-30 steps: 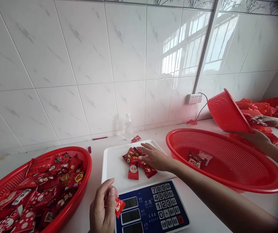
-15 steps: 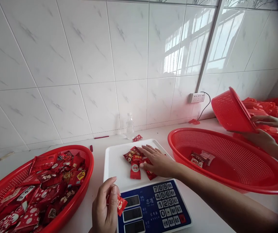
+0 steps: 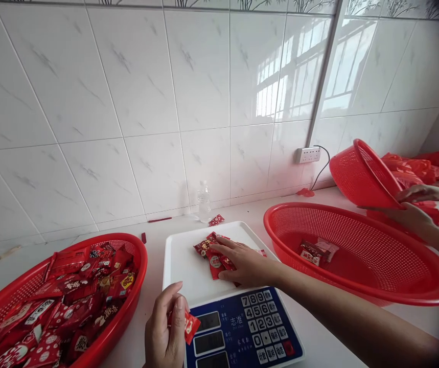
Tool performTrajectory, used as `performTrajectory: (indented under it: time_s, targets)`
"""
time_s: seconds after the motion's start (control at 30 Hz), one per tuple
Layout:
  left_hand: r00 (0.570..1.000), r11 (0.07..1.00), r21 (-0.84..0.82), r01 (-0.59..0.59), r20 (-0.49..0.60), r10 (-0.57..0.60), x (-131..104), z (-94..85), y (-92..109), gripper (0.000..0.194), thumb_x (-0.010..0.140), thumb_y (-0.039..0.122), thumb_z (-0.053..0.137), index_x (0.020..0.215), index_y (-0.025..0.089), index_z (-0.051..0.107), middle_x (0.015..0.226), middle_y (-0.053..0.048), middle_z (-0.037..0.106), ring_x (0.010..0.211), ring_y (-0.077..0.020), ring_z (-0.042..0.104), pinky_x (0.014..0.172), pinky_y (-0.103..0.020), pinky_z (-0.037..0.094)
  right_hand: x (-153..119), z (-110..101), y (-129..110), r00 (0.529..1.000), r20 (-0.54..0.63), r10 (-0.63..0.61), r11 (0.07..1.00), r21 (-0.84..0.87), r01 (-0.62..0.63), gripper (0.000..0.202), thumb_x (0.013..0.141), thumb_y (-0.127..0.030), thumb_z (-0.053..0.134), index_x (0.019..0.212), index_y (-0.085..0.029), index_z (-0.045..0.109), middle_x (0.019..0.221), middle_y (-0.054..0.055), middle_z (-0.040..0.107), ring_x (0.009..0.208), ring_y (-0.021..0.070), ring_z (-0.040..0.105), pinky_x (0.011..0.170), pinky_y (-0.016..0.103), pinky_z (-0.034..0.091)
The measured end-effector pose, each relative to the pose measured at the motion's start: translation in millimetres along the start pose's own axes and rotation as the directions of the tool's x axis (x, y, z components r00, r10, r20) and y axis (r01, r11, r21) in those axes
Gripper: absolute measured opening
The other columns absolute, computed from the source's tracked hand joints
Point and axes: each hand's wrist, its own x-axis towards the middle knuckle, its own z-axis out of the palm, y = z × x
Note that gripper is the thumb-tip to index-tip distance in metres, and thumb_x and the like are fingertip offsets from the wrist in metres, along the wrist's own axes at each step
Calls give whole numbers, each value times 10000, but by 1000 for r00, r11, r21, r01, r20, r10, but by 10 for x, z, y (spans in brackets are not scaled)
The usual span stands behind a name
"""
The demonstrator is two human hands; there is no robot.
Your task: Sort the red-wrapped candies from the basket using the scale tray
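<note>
A white scale tray (image 3: 184, 283) sits above a blue keypad panel (image 3: 242, 327) with dark displays. Several red candy packets (image 3: 215, 263) lie on the tray. My right hand (image 3: 242, 263) rests over them, palm down with fingers spread; whatever is under the palm is hidden. At the lower left corner of the scale, my left hand (image 3: 167, 324) is closed around a small red packet (image 3: 191, 327). To the left stands a red basket (image 3: 137, 286) heaped with red packets. Right of the scale, a larger red basket (image 3: 357, 250) holds a few packets (image 3: 313, 253).
Another person's hands (image 3: 414, 214) tilt a smaller red basket (image 3: 361, 174) at the right. Red plastic bags (image 3: 414, 168) lie behind. A clear bottle (image 3: 204, 202) and a loose packet (image 3: 216, 220) stand near the tiled wall, below a socket strip (image 3: 308, 155).
My right hand has shifted slightly left over the packets, and some of them moved with it. The other person's small basket has tipped slightly. My left hand keeps its packet.
</note>
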Motion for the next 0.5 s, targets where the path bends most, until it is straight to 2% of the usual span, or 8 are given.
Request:
performTrajectory:
  time_s: [0.07,0.17,0.27,0.33,0.43,0.5]
  targets:
    - [1000,1000,9,-3,-8,3,-1,-2,-5,338,934,477,522,1033,186,661,700,-4,630,560,-111,571,572,-228,521,-27,-39,4,1000,-14,4,1000,13,-4,725,800,-317,631,1482,-244,393,1596,123,238,1424,327,310,1136,492,298]
    - [1000,1000,7,-14,-9,14,6,-8,-11,334,934,478,525,1032,190,662,689,1,630,566,-110,577,564,-217,516,-86,-89,33,998,-63,9,999,33,-7,719,816,-338,636,1485,-257,384,1588,112,269,1413,319,335,1132,484,319]
    - [1000,1000,2,-29,-12,29,16,-14,-2,330,934,472,528,1034,186,658,688,3,633,552,-108,582,545,-213,513,-195,-61,140,986,-166,26,998,56,-17,645,878,-387,578,1478,-242,393,1569,132,309,1395,311,370,1098,488,377]
    - [999,999,1,-49,-19,49,10,-7,21,328,932,471,531,1027,184,658,678,4,636,548,-112,587,538,-214,515,-315,20,213,953,-303,21,998,63,-2,543,903,-386,547,1422,-247,471,1519,136,401,1354,305,434,1057,502,426]
    - [995,996,-12,-84,-49,84,-42,27,57,312,925,471,548,1019,195,658,663,7,648,559,-120,608,524,-208,518,-570,204,184,855,-517,-28,995,66,72,375,930,-351,521,1279,-241,601,1348,130,588,1223,281,573,986,479,499]
    - [991,994,-15,-104,-84,103,-109,52,57,276,912,456,580,1011,213,661,683,3,672,587,-128,641,525,-198,522,-746,339,41,834,-546,-76,982,105,158,305,952,-355,512,1202,-239,643,1200,114,676,1120,241,640,940,396,537]
